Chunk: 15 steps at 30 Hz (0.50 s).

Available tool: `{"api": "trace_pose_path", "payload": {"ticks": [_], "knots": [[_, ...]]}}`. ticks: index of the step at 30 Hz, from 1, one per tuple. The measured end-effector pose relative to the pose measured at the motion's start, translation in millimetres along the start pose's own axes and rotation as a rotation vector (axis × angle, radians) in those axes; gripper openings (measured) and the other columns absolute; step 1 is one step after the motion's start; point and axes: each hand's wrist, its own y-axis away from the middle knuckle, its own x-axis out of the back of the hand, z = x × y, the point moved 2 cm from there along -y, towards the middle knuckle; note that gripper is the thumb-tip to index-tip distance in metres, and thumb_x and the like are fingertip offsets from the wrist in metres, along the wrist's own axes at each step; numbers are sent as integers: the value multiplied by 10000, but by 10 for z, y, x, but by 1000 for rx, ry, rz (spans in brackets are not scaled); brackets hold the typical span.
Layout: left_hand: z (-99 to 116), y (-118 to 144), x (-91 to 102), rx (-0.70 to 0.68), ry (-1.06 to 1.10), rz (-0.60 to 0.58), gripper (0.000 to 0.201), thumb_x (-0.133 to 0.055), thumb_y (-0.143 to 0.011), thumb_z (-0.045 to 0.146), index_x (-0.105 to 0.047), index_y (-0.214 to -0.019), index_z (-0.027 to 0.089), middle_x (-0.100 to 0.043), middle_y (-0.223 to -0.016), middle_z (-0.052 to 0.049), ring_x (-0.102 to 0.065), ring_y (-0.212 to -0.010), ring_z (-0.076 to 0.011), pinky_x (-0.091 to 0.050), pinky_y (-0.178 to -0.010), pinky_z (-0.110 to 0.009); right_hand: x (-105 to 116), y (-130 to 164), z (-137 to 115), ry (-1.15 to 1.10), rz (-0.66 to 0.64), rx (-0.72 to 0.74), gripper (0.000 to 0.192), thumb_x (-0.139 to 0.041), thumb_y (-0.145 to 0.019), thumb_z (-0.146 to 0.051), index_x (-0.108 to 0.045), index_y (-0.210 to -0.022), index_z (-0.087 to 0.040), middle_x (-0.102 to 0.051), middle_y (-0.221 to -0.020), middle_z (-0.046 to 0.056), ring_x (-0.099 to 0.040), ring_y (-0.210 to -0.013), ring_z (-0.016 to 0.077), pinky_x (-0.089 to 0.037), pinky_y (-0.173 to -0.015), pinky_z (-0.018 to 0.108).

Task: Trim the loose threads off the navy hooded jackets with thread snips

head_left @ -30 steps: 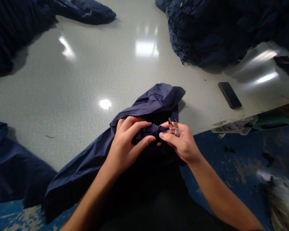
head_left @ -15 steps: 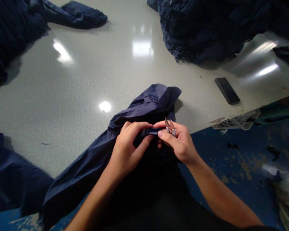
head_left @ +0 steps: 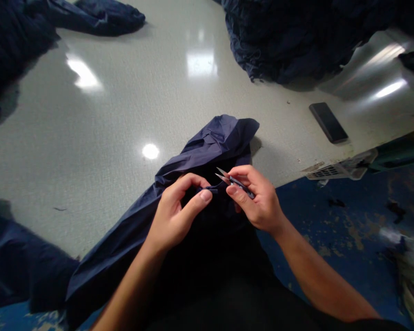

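Table (head_left: pixel 124 115): garment (head_left: pixel 210 147) between hands.

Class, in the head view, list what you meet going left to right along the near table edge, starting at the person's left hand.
Left hand → thread snips → right hand → white plastic tray

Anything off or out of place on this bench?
Mostly no. A phone lies askew near the table edge. The right hand holds thread snips; the left hand pinches navy fabric.
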Motion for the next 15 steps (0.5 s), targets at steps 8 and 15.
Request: {"api": "trace_pose_path", "payload": {"ticks": [8, 15], "knots": [[-12, -19, 7, 7, -52, 0, 103, -730, -952, 305, -707, -1001, 217, -726, -983, -22, -663, -937, -217, -478, -864, -341, 29, 11, 59, 99, 46, 13, 221, -772, -945, -409, -691, -1035, -225, -731, -834, 13, -665, -645, 152, -491, -580, 273], [-49, -30, 48, 46, 8, -10, 148, -750, -935, 297, -737, -1061, 220, -754, -1044, -43, -696, -1000, -247, -518, -945, -381, 54, 9, 34, 241, 3, 180, 144, -794, -909, -322, -726, -993, -226, -785, -867, 15, -657, -595, 131, -484, -542, 255]]}}
